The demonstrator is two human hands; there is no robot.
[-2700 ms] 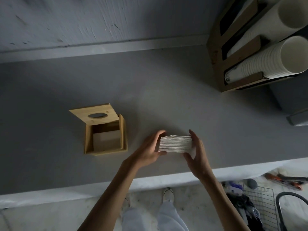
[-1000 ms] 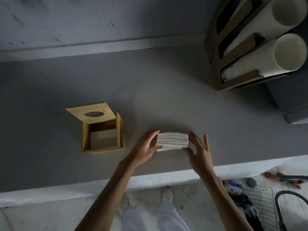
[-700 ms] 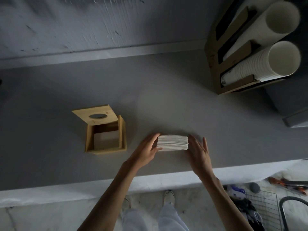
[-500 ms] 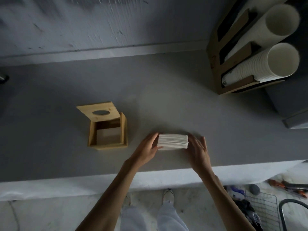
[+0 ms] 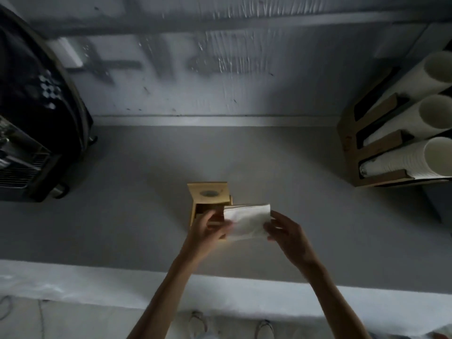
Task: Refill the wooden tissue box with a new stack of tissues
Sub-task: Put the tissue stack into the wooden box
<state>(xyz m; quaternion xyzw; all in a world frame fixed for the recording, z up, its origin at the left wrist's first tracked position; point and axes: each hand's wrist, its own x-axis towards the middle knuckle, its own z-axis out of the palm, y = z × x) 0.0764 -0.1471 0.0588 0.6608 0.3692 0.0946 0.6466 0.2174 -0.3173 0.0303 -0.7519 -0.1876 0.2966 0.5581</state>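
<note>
The wooden tissue box (image 5: pixel 195 209) stands open on the grey counter (image 5: pixel 122 216), its lid (image 5: pixel 209 193) with an oval slot tilted up at the back. A white stack of tissues (image 5: pixel 247 221) is lifted off the counter and overlaps the box's right front corner. My left hand (image 5: pixel 208 231) grips the stack's left end, in front of the box opening. My right hand (image 5: pixel 285 232) pinches the stack's right end. Much of the box's inside is hidden by my left hand and the tissues.
A wooden rack (image 5: pixel 371 152) with stacked white paper cups (image 5: pixel 415 160) stands at the right of the counter. A dark machine (image 5: pixel 31 123) fills the left side. The wall (image 5: pixel 220 57) rises behind. The counter's pale front edge (image 5: pixel 97 285) runs below my arms.
The tissue stack has been picked up from the counter and carried left to the open box with both hands. The head view has swung left, so the dark machine now shows.
</note>
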